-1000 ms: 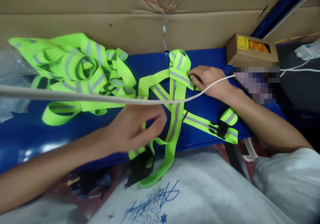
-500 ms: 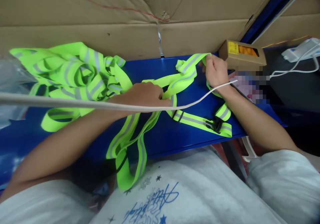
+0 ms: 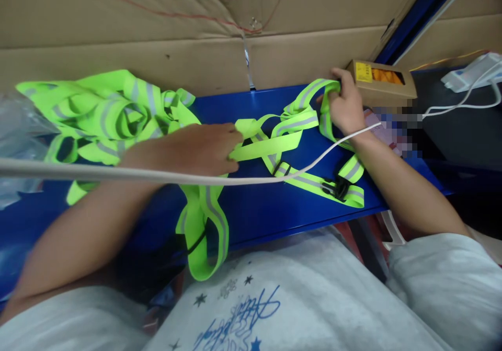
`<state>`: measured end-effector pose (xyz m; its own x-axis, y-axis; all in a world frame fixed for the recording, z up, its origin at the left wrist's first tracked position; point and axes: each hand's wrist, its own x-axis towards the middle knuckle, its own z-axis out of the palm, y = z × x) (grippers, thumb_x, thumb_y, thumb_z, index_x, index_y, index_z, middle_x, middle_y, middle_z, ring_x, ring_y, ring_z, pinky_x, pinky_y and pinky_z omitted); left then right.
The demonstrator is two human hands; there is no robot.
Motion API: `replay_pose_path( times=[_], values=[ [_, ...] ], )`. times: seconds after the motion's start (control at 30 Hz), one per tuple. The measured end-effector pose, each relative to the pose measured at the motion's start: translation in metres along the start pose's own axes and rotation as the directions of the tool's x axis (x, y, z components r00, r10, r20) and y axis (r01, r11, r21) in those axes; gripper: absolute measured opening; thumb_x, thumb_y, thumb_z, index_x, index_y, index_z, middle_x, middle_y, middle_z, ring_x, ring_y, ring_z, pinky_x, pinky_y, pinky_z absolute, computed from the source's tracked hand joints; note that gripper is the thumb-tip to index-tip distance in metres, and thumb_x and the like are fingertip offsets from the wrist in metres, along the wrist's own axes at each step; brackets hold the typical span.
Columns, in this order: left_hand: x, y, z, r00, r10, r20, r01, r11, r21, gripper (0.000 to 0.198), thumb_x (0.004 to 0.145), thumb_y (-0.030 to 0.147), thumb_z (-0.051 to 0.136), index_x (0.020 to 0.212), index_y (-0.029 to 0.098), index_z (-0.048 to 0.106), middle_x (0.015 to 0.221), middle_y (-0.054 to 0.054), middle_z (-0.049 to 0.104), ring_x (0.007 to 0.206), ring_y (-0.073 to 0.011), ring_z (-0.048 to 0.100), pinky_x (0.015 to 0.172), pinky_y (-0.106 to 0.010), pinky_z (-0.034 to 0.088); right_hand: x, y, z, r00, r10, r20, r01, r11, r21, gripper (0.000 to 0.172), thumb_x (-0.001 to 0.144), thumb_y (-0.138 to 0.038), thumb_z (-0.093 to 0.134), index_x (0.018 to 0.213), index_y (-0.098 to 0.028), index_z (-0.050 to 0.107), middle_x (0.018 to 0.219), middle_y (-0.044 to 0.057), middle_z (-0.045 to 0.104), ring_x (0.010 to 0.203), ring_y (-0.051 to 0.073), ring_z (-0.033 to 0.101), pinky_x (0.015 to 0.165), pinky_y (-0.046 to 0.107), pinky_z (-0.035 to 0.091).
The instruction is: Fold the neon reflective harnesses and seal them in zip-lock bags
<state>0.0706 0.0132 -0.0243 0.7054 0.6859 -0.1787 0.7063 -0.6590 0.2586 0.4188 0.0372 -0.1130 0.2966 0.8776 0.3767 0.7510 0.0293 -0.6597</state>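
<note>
A neon-green reflective strap harness (image 3: pixel 286 131) with grey stripes lies stretched across the blue table (image 3: pixel 254 210). My left hand (image 3: pixel 196 147) grips its straps near the table's middle, fingers closed round them. My right hand (image 3: pixel 345 105) is closed on a strap loop at the far right, close to a cardboard box. A black buckle (image 3: pixel 338 188) sits on the strap below my right wrist. One loop of the harness (image 3: pixel 204 236) hangs over the table's front edge toward my lap.
A heap of several more green reflective harnesses (image 3: pixel 110 115) lies at the back left. A small cardboard box (image 3: pixel 382 81) stands at the right by the cardboard wall (image 3: pixel 157 32). A white cable (image 3: pixel 157 174) runs across the view over my arms. Clear plastic (image 3: pixel 15 147) lies far left.
My right hand has lifted the strap loop up and rightward to the box. My left hand moved from the front edge to the table's middle and took hold of the straps, spreading the harness.
</note>
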Motion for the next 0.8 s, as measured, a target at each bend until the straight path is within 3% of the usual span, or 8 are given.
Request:
replay_pose_path(
  times=[0.07, 0.13, 0.23, 0.3, 0.43, 0.57, 0.67, 0.8],
  values=[
    [0.01, 0.024, 0.013, 0.999, 0.025, -0.035, -0.021, 0.993, 0.112, 0.03, 0.096, 0.024, 0.057, 0.121, 0.015, 0.069, 0.122, -0.015, 0.07, 0.107, -0.0328, 0.071, 0.092, -0.043, 0.055, -0.013, -0.011, -0.005, 0.973, -0.228, 0.047, 0.233, 0.959, -0.165, 0.065, 0.105, -0.03, 0.05, 0.168, -0.016, 0.038, 0.162, 0.02, 0.052, 0.149, 0.037, 0.052, 0.117, 0.055, 0.05],
    [0.023, 0.047, 0.029, 0.993, 0.032, -0.111, -0.006, 0.974, 0.226, 0.036, 0.104, 0.025, 0.048, 0.136, 0.012, 0.061, 0.135, -0.018, 0.065, 0.124, -0.0333, 0.067, 0.1, -0.042, 0.056, -0.022, -0.021, -0.01, 0.902, -0.406, 0.147, 0.431, 0.861, -0.27, 0.069, 0.102, -0.021, 0.05, 0.17, -0.022, 0.039, 0.178, 0.012, 0.031, 0.165, 0.037, 0.032, 0.13, 0.061, 0.035],
    [0.042, 0.064, 0.049, 0.986, 0.068, -0.15, -0.021, 0.955, 0.294, 0.046, 0.107, 0.038, 0.055, 0.142, 0.008, 0.056, 0.137, -0.02, 0.064, 0.129, -0.036, 0.065, 0.1, -0.042, 0.058, -0.025, -0.025, -0.012, 0.792, -0.522, 0.317, 0.605, 0.739, -0.297, 0.06, 0.103, -0.013, 0.041, 0.158, -0.032, 0.056, 0.176, 0.005, 0.039, 0.162, 0.034, 0.038, 0.13, 0.063, 0.028],
    [0.053, 0.064, 0.056, 0.99, 0.07, -0.12, -0.03, 0.952, 0.304, 0.047, 0.106, 0.037, 0.059, 0.142, 0.007, 0.056, 0.133, -0.02, 0.065, 0.126, -0.0363, 0.067, 0.098, -0.043, 0.059, -0.022, -0.022, -0.011, 0.765, -0.5, 0.406, 0.626, 0.726, -0.284, 0.054, 0.108, -0.016, 0.037, 0.151, -0.033, 0.063, 0.164, 0.006, 0.055, 0.152, 0.033, 0.052, 0.126, 0.064, 0.03],
    [0.06, 0.052, 0.047, 0.997, 0.066, -0.046, -0.053, 0.968, 0.244, 0.03, 0.109, 0.022, 0.043, 0.127, 0.011, 0.065, 0.127, -0.017, 0.069, 0.122, -0.0337, 0.069, 0.097, -0.043, 0.057, -0.016, -0.015, -0.006, 0.823, -0.348, 0.449, 0.513, 0.796, -0.322, 0.042, 0.112, -0.031, 0.039, 0.139, -0.025, 0.07, 0.138, 0.011, 0.074, 0.129, 0.035, 0.066, 0.118, 0.061, 0.034],
    [0.055, 0.034, 0.02, 0.958, 0.006, -0.287, -0.054, 0.986, -0.16, 0.027, 0.109, 0.029, 0.042, 0.116, 0.018, 0.066, 0.117, -0.012, 0.075, 0.11, -0.0289, 0.074, 0.097, -0.043, 0.056, -0.011, -0.012, -0.004, 0.898, -0.186, 0.398, 0.369, 0.811, -0.454, 0.037, 0.109, -0.027, 0.04, 0.123, -0.016, 0.072, 0.121, 0.017, 0.077, 0.116, 0.036, 0.068, 0.108, 0.052, 0.039],
    [0.057, 0.018, 0.001, 0.884, -0.151, -0.443, -0.174, 0.772, -0.611, 0.022, 0.104, 0.041, 0.05, 0.115, 0.025, 0.061, 0.102, -0.003, 0.076, 0.08, -0.0189, 0.072, 0.075, -0.037, 0.057, -0.009, -0.01, -0.003, 0.918, -0.129, 0.375, 0.315, 0.811, -0.493, 0.032, 0.106, -0.025, 0.042, 0.116, -0.014, 0.07, 0.116, 0.021, 0.076, 0.109, 0.035, 0.067, 0.098, 0.047, 0.043],
    [0.066, -0.008, -0.013, 0.793, -0.321, -0.517, -0.199, 0.666, -0.719, 0.033, 0.098, 0.049, 0.051, 0.123, 0.028, 0.055, 0.091, 0.002, 0.072, 0.072, -0.0161, 0.066, 0.063, -0.034, 0.051, -0.008, -0.006, -0.002, 0.934, -0.098, 0.343, 0.273, 0.816, -0.51, 0.032, 0.106, -0.031, 0.04, 0.109, -0.017, 0.069, 0.113, 0.02, 0.076, 0.105, 0.036, 0.068, 0.094, 0.048, 0.047]
  ],
)
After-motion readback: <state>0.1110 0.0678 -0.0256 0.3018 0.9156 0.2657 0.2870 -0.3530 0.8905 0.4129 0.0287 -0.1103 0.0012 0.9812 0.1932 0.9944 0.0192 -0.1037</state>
